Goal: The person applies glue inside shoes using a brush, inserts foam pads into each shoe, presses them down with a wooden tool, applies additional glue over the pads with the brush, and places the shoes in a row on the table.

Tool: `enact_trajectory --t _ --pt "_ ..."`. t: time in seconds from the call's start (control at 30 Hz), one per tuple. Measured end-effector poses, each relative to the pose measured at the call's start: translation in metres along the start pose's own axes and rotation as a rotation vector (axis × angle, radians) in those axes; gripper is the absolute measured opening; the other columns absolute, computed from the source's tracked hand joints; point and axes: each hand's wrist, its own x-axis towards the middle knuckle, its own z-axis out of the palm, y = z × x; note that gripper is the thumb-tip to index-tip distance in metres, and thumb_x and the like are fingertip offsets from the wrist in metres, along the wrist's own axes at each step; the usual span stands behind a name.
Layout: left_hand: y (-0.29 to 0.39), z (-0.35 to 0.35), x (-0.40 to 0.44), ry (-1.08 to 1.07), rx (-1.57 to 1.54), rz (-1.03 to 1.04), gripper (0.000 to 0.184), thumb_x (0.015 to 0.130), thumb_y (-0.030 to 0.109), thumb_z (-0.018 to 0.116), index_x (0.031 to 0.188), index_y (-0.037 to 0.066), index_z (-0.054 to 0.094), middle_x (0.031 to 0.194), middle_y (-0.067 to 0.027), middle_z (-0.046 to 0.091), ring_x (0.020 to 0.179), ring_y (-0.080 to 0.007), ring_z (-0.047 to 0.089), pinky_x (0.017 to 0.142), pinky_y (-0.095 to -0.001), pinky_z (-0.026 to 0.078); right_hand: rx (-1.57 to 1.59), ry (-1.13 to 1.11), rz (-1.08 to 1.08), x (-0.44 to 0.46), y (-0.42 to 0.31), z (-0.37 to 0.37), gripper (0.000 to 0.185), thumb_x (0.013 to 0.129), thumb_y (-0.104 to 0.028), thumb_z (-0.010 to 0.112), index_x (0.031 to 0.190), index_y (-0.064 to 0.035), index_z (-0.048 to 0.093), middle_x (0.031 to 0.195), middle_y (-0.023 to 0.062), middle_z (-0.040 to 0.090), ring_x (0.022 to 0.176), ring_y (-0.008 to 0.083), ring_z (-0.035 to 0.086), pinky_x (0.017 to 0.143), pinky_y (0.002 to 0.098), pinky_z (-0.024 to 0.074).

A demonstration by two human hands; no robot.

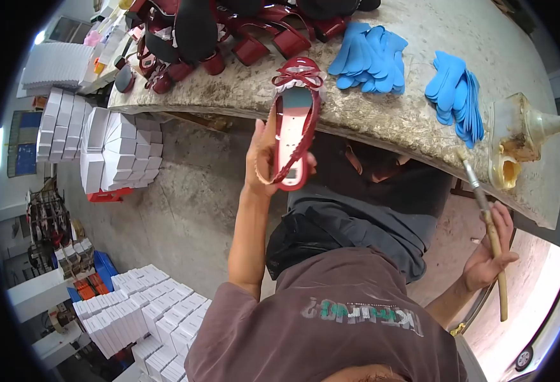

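Observation:
My left hand is wrapped around a dark red shoe with a bow and ruffle at the toe, held up at the table's front edge. A pale insole with a blue-grey front part shows inside it. In my right hand is a long wooden-handled brush, its bristles pointing towards the table. Near the bristles stands a stained plastic glue container with a cone spout and a yellowish opening. Blue insoles lie in two bunches, one larger and one smaller.
Dark red heeled shoes are heaped at the back left of the stained worktable. White boxes are stacked on the floor at left, with more white boxes at lower left.

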Motion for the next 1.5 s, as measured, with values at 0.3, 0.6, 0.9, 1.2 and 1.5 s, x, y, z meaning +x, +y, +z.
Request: enact_trajectory --t 0.3,0.6,0.9,1.2,1.5 --pt "-0.072 0.11 -0.012 -0.051 0.598 0.224 0.091 0.087 0.078 0.041 0.122 -0.007 0.048 0.084 -0.01 0.067 0.072 -0.0134 0.065 0.063 -0.0265 0.052 -0.141 -0.228 0.137 -0.01 -0.009 0.037 0.038 0.095 -0.028 0.053 0.114 0.0039 0.058 0.087 0.0119 0.065 0.051 0.0008 0.037 0.045 0.0167 0.0251" --pt "-0.117 0.13 0.029 -0.195 0.382 -0.06 0.088 0.091 0.07 0.044 0.138 -0.004 0.034 0.104 -0.0131 0.062 0.08 -0.0185 0.067 0.071 -0.0296 0.055 0.029 -0.15 0.261 0.0 0.001 -0.031 0.053 0.093 -0.033 0.06 0.131 0.0032 0.056 0.097 0.0148 0.07 0.074 0.0126 0.063 0.063 0.0237 0.0495" --pt "-0.13 0.11 0.037 0.009 0.105 -0.327 0.075 0.099 0.059 0.036 0.145 -0.001 0.033 0.128 -0.0182 0.059 0.101 -0.0274 0.066 0.087 -0.0426 0.057 -0.258 0.179 0.162 0.009 0.001 -0.174 0.085 0.098 -0.064 0.029 0.121 0.0133 0.056 0.115 0.0259 0.061 0.075 0.0217 0.062 0.073 0.0315 0.0511" --pt "-0.127 0.106 0.028 0.052 0.327 -0.233 0.095 0.092 0.076 0.022 0.146 -0.003 0.032 0.118 -0.0262 0.061 0.095 -0.0293 0.065 0.077 -0.0341 0.053 -0.074 -0.064 0.177 0.099 0.002 -0.131 0.061 0.101 -0.046 0.05 0.115 0.0125 0.059 0.105 0.0206 0.064 0.079 0.0191 0.062 0.07 0.0291 0.0492" --pt "-0.121 0.107 0.033 -0.019 0.061 -0.342 0.095 0.094 0.072 0.024 0.152 -0.004 0.017 0.141 -0.0327 0.041 0.1 -0.0349 0.064 0.082 -0.0388 0.053 -0.519 -0.035 0.286 0.131 0.011 -0.108 0.041 0.097 -0.034 0.061 0.102 0.006 0.07 0.08 0.0094 0.068 0.071 0.0119 0.062 0.065 0.0228 0.0477"
